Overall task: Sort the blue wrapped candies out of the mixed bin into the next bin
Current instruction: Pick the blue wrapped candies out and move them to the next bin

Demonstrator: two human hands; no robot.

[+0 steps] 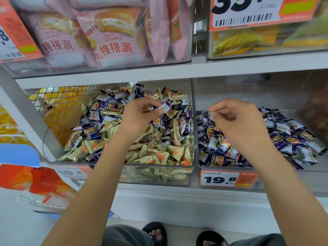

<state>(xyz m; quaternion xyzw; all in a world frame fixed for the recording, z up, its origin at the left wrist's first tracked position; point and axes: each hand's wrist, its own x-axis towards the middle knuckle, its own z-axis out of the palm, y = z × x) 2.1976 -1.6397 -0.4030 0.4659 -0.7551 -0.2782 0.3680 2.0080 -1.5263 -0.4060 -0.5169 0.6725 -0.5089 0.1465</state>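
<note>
The left hand [137, 115], just left of frame centre, hovered over the mixed bin [156, 176], pinching one blue wrapped candy [165, 107] between thumb & fingertips, w/ what looked like more blue wrappers tucked under the palm. The right hand [236, 121], right of centre, hung over the next bin [229, 168]; fingers curled, thumb & forefinger nearly meeting. A thin sliver may have sat between them, but I could not tell if it held anything.

The mixed bin, centre of frame, held cream-and-orange candies [154, 157] w/ blue ones scattered through, esp. toward the back & top of the heap. The next bin, centre right, held a pile of blue candies [284, 135] only, as far as visible.

Handling, as a guess: each piece seemed v. light, small, the film wrapper glossy & likely slippery, crinkly not stiff; not fragile. Best hold prob. a pinch on the crimped, saw-toothed end flap, or across the pillow body w/ two fingers. Loose heap would shift when dug into, so neighbours could slide or spill over the low front wall.

Above, upper left, pink pie packets [113, 41] sat on the shelf; orange price tag [229, 179] on the next bin's front.
</note>
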